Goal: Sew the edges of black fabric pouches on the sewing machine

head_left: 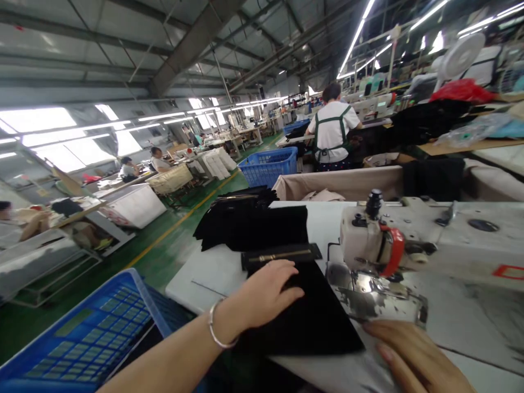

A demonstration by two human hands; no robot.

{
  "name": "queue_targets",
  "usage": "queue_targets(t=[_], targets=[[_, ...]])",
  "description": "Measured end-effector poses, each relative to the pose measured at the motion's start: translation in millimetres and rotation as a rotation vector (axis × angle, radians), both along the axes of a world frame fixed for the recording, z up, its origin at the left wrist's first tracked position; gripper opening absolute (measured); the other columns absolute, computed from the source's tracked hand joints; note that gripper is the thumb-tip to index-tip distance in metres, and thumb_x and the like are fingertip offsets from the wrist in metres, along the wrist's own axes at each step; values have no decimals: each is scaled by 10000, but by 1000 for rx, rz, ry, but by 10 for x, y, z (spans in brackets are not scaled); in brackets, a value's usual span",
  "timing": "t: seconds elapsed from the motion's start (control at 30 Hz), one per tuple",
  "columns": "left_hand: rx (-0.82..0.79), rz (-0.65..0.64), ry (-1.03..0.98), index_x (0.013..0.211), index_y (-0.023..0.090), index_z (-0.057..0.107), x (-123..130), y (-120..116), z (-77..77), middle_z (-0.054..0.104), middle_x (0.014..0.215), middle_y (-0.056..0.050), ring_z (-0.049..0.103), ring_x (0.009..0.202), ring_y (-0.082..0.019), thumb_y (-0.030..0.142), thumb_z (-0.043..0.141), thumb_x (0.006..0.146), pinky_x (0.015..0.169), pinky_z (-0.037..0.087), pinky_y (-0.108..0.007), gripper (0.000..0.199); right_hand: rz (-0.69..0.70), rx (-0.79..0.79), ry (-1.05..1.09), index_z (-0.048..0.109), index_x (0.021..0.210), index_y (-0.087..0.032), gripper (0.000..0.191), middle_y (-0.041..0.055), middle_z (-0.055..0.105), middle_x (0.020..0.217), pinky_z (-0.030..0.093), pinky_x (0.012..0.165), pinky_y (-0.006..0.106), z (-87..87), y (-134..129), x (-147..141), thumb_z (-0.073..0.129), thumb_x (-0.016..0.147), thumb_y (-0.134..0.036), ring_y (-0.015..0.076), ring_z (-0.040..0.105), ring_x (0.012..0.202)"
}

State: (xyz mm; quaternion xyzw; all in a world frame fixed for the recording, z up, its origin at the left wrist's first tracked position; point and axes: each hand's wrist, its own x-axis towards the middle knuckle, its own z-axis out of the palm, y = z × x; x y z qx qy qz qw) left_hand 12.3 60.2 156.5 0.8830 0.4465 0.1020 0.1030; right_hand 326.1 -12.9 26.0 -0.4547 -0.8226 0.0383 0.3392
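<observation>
A black fabric piece [311,316] lies on the white sewing table, with a dark strip bearing a gold-coloured zipper [282,255] at its far end. My left hand [266,292], a silver bangle on its wrist, rests on this fabric with fingers stretched and apart. Beside the fabric's near right corner is my right hand [413,352], low in the view, its fingers extended and nothing visible in them. Just past it stands a sewing machine [409,240] with a shiny metal plate and a red band. Beyond the zipper lies a pile of black fabric pieces [249,224].
A blue plastic basket [135,295] stands at the table's left edge. Behind the table are a beige cloth-lined bin [364,183] and another blue basket [270,164]. A co-worker [333,128] stands farther back, facing away. A green aisle floor [180,234] runs along the left.
</observation>
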Motion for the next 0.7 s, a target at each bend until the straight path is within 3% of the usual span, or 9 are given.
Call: queue_targets(t=[0.07,0.13,0.23,0.33,0.4,0.47,0.53,0.6,0.7], targets=[[-3,-47,73,1385,200,420,151,-131,-348,417,1457,-122,373,1355,-280,501,511,910,1078,350,-427,569,-69,-50,-3,612,1179,-292,323,64,640,1154,560,861,450,97,-48,-225,551,880,-400,276,623,1038],[22,-17,91,1408,197,388,238,-129,-607,386,1473,-136,337,1370,-305,513,534,893,1098,308,-479,622,-91,-109,-30,609,1184,-262,340,88,617,1163,526,891,493,101,-65,-356,571,873,-393,286,608,1040],[42,51,25,1334,218,479,337,17,-742,489,1343,-124,430,1262,-303,522,571,867,1044,354,-488,565,-77,-167,-35,594,1199,-257,350,87,590,1179,509,902,490,60,-77,-382,586,866,-362,277,587,1057],[36,45,-19,1214,216,576,475,154,-698,543,1184,-98,484,1138,-279,474,655,818,981,405,-450,479,-60,-201,-6,580,1205,-269,351,76,577,1186,498,922,472,68,-79,-346,597,859,-331,267,567,1084],[23,7,-25,1082,198,633,567,180,-661,565,1086,-77,511,1055,-247,368,668,818,956,422,-405,316,-91,-209,31,549,1236,-260,394,84,562,1202,486,941,473,87,-69,-344,608,850,-316,271,548,1108],[-1,-27,-30,920,180,654,617,143,-629,581,973,-58,533,961,-218,245,636,819,911,439,-364,122,-162,-200,89,528,1239,-231,427,104,555,1194,475,947,489,107,-53,-357,629,835,-328,286,534,1115],[-32,-30,-37,816,169,630,606,49,-567,581,864,-39,544,853,-193,161,602,796,823,461,-330,36,-195,-213,127,570,1129,-216,324,106,573,1113,487,905,494,146,-46,-375,632,837,-342,291,547,1061],[-67,-7,-54,840,169,607,547,-82,-446,575,795,-13,541,745,-159,115,570,780,714,466,-286,88,-162,-260,138,603,968,-220,143,91,585,1020,503,843,470,229,-60,-393,584,878,-330,271,562,984],[-242,29,-222,1059,199,588,445,-285,-180,622,888,7,566,766,-132,132,579,804,712,466,-246,265,-99,-256,168,615,877,-228,124,85,583,1081,490,864,466,447,-117,-424,521,921,-298,262,544,1034]])
